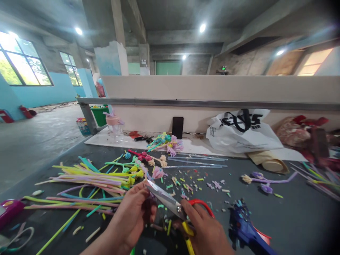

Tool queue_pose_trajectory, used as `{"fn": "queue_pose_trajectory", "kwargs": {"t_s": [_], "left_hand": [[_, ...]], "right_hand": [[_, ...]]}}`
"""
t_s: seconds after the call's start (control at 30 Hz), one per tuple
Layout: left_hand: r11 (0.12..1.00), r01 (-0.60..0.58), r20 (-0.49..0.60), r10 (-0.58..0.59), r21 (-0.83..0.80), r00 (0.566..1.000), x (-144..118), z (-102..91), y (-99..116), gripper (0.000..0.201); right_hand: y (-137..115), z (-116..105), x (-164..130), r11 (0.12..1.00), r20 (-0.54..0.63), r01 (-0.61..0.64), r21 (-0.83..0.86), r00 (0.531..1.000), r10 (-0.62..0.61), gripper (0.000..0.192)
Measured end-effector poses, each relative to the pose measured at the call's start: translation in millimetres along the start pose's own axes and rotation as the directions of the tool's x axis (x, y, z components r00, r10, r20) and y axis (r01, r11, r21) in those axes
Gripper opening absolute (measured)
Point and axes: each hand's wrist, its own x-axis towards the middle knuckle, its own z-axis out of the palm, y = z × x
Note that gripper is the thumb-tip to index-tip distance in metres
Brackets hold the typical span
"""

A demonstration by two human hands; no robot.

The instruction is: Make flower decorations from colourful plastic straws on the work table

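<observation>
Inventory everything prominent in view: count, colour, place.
Scissors: one, silver, red and yellow, centre front
Chenille stems: many, multicoloured, left
Fuzzy flowers: several, multicoloured, centre and right
Cut bits: many, multicoloured, centre
Clear sticks: several, bluish, centre
Hand tool: one, blue, front right
Phone: one, black, back centre
Cup: one, clear and pink, back left
Bag: one, white and black, back right
Device: one, magenta, left edge
Bin: one, green, back left
Table: one, dark, foreground
Left grip: one, bare, centre
Right grip: one, bare, centre

Bold black letters (pixel 257 119) fronted the white bag (pixel 225 138).
Its handles (pixel 247 123) crossed them, leaving a closing "ES" I could only half make out; the smaller print (pixel 256 126), the far pillar's (pixel 145 50) notice (pixel 144 62) and the green lit sign (pixel 224 68) were too small to read.
</observation>
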Motion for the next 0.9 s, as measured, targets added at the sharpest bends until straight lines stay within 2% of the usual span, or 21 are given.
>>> {"fn": "queue_pose_trajectory", "kwargs": {"t_s": [0.1,0.2,0.33,0.57,0.63,0.77,0.9], "left_hand": [[1.000,-0.010,-0.007,0.010,0.017,1.000,0.8,-0.4,0.6,0.014],[1.000,-0.023,-0.018,0.023,0.002,1.000,2.3,-1.7,2.4,0.019],[0.999,-0.023,0.033,0.025,-0.042,0.999,3.7,-2.3,5.9,0.020],[0.990,-0.020,0.054,0.027,-0.140,0.998,1.1,-0.3,10.7,0.020],[0.984,-0.006,0.063,0.017,-0.176,0.998,0.5,-0.7,11.0,0.020],[0.969,0.031,0.066,-0.015,-0.246,0.998,1.2,-3.3,8.1,0.017],[0.976,0.026,0.081,-0.009,-0.217,0.997,1.0,-4.9,2.5,0.016]], "right_hand": [[-1.7,-3.4,2.6,0.993,-0.012,-0.084,0.086,0.996,0.086,0.036],[4.7,-3.1,3.5,0.969,-0.100,-0.130,0.212,0.983,0.153,0.037],[15.4,-0.1,1.9,0.960,-0.157,-0.155,0.233,0.968,0.194,0.038],[7.1,-9.2,3.9,0.970,-0.079,-0.142,0.199,0.984,0.160,0.035],[4.8,-11.4,4.4,0.980,-0.062,-0.100,0.173,0.992,0.113,0.036],[2.3,-11.4,2.8,0.995,-0.079,-0.055,0.078,0.995,0.061,0.040],[-0.3,-10.9,1.6,0.999,-0.094,-0.045,0.013,0.994,0.046,0.040]]}}
